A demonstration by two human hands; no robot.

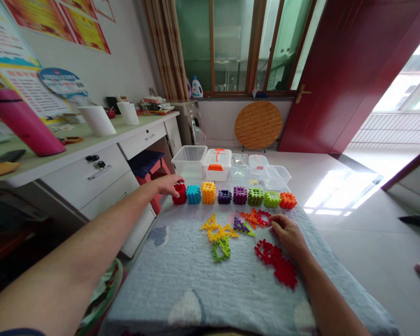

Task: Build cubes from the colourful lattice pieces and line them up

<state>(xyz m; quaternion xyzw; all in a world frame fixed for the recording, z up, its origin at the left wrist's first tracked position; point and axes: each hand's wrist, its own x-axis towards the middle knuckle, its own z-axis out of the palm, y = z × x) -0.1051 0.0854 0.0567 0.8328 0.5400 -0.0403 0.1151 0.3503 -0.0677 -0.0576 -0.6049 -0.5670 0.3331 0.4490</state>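
Observation:
My left hand (168, 185) is closed round the top of a stack of red pieces (179, 195), at the left end of a row of stacks. To its right stand blue (193, 194), yellow (208, 192), dark purple, purple, green and orange (288, 200) stacks. My right hand (283, 228) has its fingertips together at the edge of a pinkish-red square piece (264, 218). Loose yellow (215, 232), light green (220, 249), purple (241, 225) and orange pieces lie mid-table. Red pieces (285, 272) lie left of my right wrist.
Clear plastic boxes (189, 161) and a lidded one with orange clips (217, 164) stand behind the row. A desk (105, 149) with drawers is at the left, with a stool (147, 163) and a green-rimmed bin (107, 294) beside the cloth-covered table (231, 294).

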